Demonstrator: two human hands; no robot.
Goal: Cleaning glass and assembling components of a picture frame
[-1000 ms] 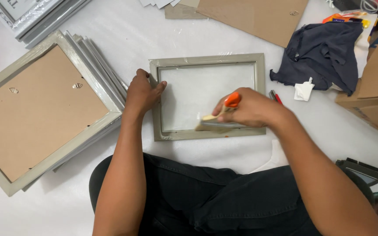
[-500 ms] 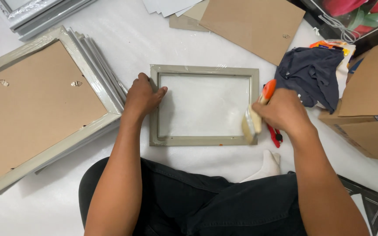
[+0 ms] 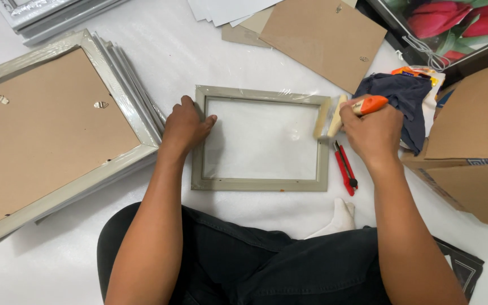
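A: From the head view, what lies in the middle?

B: A small rectangular picture frame (image 3: 261,138), grey-green with a matte moulded rim, flat on the white surface (image 3: 159,62) and wrapped in thin, shiny plastic film. Its centre looks pale and clear.

A: And the hands?

B: They are well apart, 1 on each short side. The left hand (image 3: 184,127) lies on the frame's left rim, fingers loosely spread and pressing down, not clamped around anything. The right hand (image 3: 373,133) is closed on a brush (image 3: 334,116) with an orange handle and pale bristles; the bristles touch the frame's right rim.

A: What sits nearby?

B: Just beside the right wrist, a slim red utility knife (image 3: 344,166) lies on the surface. Behind the hand is a crumpled dark blue cloth (image 3: 405,99). Far left, a stack of larger frames (image 3: 57,135) lies face down, the top 1 showing a smooth brown backing board with small metal hangers. A loose brown backing board (image 3: 323,39) lies at the top, and a corrugated cardboard box (image 3: 470,152) stands at the right.
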